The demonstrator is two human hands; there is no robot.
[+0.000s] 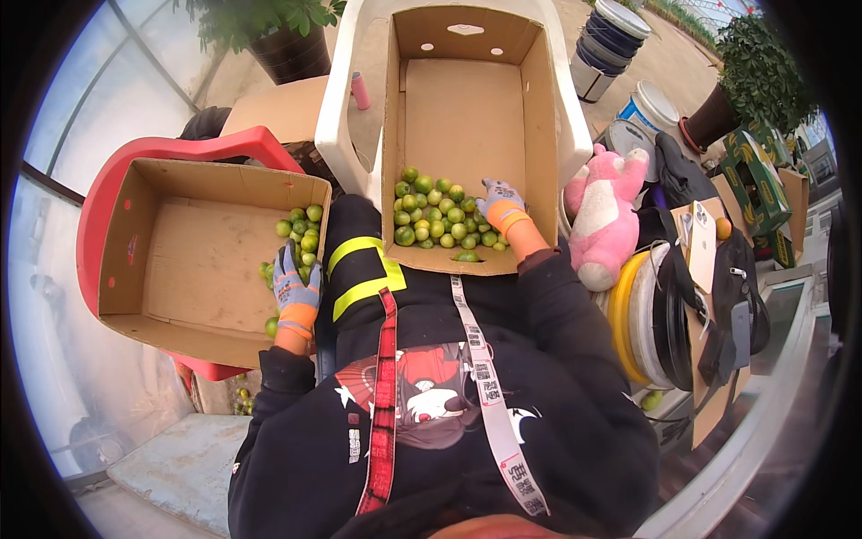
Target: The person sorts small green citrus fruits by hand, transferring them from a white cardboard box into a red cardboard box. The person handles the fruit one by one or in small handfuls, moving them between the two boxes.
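Observation:
In the head view, both my hands wear grey gloves with orange cuffs. My left hand (294, 286) reaches into the left cardboard box (195, 263), over small round green fruits (310, 241) along its right wall. Its fingers point away from me; a grasp there is hidden. My right hand (502, 201) is inside the other cardboard box (465, 121), above the right side of a pile of green and yellowish fruits (434, 215). Its fingers are stretched out and apart, with nothing visible in them. This pile fills the near end of the box; bare cardboard shows behind it.
A red plastic chair (108, 182) bears the left box, a white plastic chair (335, 121) the other. To the right are a pink plush toy (606, 209), stacked buckets (609, 47) and a phone (702, 246). A pink cylinder (361, 91) stands behind. Loose fruits (244, 401) lie below left.

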